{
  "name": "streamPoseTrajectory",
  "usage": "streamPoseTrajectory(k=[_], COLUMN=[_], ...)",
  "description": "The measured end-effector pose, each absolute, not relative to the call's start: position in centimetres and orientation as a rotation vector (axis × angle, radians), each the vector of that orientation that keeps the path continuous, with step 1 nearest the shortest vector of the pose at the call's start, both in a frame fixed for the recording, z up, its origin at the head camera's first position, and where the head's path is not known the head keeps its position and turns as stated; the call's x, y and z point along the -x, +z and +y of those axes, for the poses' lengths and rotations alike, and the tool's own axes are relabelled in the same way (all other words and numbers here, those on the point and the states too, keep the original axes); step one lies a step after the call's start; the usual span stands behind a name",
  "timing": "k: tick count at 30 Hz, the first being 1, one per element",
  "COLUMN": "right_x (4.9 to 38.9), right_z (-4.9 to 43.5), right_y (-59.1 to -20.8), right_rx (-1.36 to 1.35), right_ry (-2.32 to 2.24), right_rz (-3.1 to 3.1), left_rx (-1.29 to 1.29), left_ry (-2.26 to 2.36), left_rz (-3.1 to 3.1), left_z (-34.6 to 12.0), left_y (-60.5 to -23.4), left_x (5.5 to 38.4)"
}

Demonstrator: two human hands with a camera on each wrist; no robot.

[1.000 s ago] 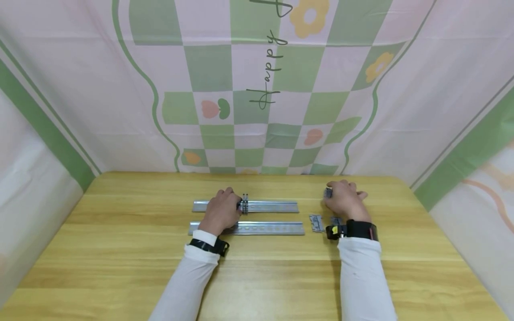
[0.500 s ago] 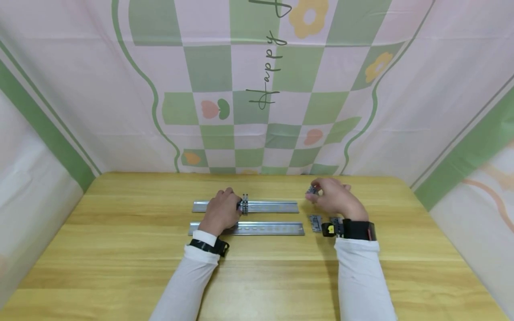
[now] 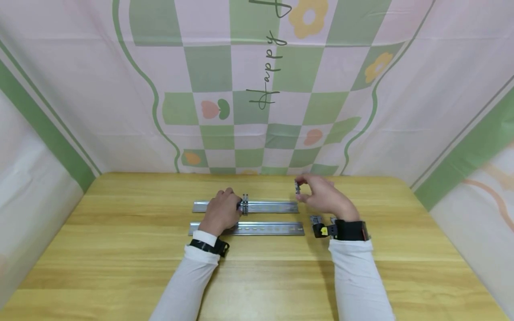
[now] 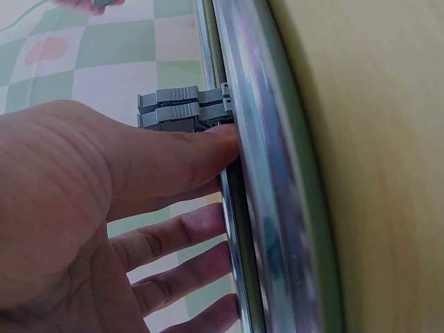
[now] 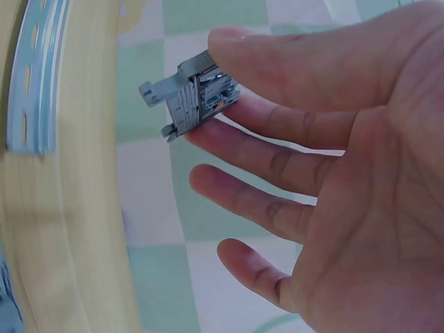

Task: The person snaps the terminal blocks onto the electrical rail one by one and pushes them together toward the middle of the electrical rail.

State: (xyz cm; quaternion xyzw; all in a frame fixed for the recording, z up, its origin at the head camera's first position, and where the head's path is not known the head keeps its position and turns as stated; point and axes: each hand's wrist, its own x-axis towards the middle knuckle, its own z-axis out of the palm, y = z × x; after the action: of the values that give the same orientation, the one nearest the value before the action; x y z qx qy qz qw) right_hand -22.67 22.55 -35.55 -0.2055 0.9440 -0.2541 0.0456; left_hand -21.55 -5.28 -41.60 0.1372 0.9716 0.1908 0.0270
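Two slotted metal DIN rails lie parallel on the table. My left hand (image 3: pixel 221 211) holds the far rail (image 3: pixel 277 207); in the left wrist view its thumb sits on the rail edge, the other fingers across from it. Right beside the thumb, slim grey terminal blocks (image 4: pixel 184 104) stand on that rail. Beyond the far rail's right end, my right hand (image 3: pixel 327 196) pinches a grey terminal block (image 5: pixel 198 94) between thumb and fingers, above the table. Its ring and little fingers are spread away from the block.
The near rail (image 3: pixel 273 228) lies in front of the held one, partly under my left wrist. Grey blocks (image 3: pixel 316 220) rest right of the rails, partly hidden by my right wrist gear. A patterned curtain (image 3: pixel 257 133) hangs behind the wooden table (image 3: pixel 265 276).
My right hand has lifted the terminal block and carried it left, towards the far rail's right end. The left hand has stayed in place on the rail.
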Motion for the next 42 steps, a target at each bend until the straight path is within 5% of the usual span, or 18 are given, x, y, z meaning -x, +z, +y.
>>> streamPoseTrajectory(k=[22, 42], right_x=[23.5, 23.4], right_z=[17.1, 13.9], right_y=[-38.1, -39.9], right_rx=[0.761, 0.756], right_ry=[-1.170, -1.026], right_rz=[2.674, 2.731], left_rx=[-0.421, -0.447], left_ry=[0.591, 0.562], left_rz=[2.995, 3.000], left_z=[-5.4, -5.4], left_y=[-41.9, -41.7], left_x=[21.7, 22.0])
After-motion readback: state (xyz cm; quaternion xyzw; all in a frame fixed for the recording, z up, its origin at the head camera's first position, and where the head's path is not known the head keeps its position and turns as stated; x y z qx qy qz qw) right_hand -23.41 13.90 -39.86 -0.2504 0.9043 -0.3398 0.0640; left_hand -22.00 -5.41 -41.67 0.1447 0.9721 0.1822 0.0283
